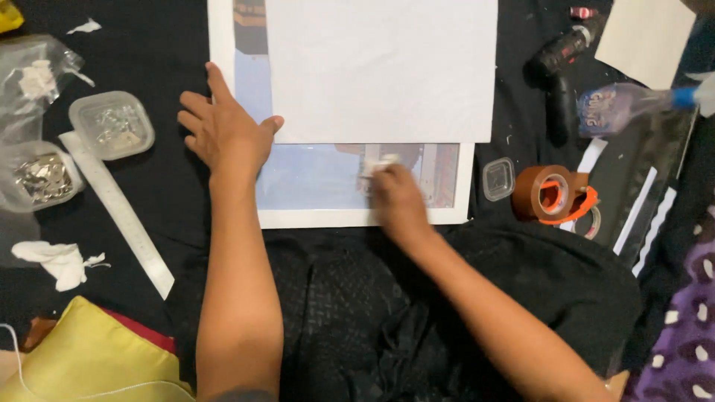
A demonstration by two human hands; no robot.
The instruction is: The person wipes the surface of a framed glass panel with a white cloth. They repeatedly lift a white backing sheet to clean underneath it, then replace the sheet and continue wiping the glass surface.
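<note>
Taking the white picture frame (223, 45) as the landmark: well to its left, at the picture's edge, lies a crumpled clear plastic bag (37, 74) with white scraps inside. Nearer the frame's left side sits a square clear plastic tub (112, 125) with rounded corners, holding small shiny metal pieces. Below and left of that tub sits a second clear tub (33, 177), also filled with metal bits. Just off the frame's lower right corner stands a small clear lidded box (497, 179). Farther right lies a clear spray bottle (625, 103) on its side, carrying a purple and white label (596, 106) and a blue nozzle.
</note>
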